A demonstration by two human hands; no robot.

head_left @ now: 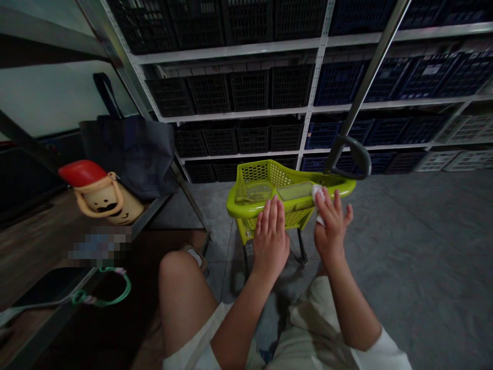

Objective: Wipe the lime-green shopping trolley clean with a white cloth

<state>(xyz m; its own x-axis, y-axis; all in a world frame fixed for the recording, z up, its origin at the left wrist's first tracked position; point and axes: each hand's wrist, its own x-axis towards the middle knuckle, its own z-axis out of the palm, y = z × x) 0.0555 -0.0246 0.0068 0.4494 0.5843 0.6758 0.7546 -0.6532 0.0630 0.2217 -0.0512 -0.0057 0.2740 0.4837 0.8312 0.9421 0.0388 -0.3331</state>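
A small lime-green shopping cart (246, 209) with perforated basket walls stands on the floor just ahead of my knees. My left hand (271, 239) lies flat against the near rim, fingers straight and holding nothing. At the rim's right part, my right hand (332, 223) presses a crumpled white wipe (319, 198) between thumb and fingers, its outer fingers spread. Beyond that hand, a grey loop handle (360, 159) on a metal pole (370, 82) rises from the cart's right end. Part of the wipe is hidden behind my fingers.
White metal shelving (231, 51) with rows of dark crates (250, 92) fills the back. On the left, a table (154, 210) bears a tan bottle with a red lid (103, 192), a dark tote bag (134, 149) and a green cord loop (125, 290). Grey floor (423, 246) extends right.
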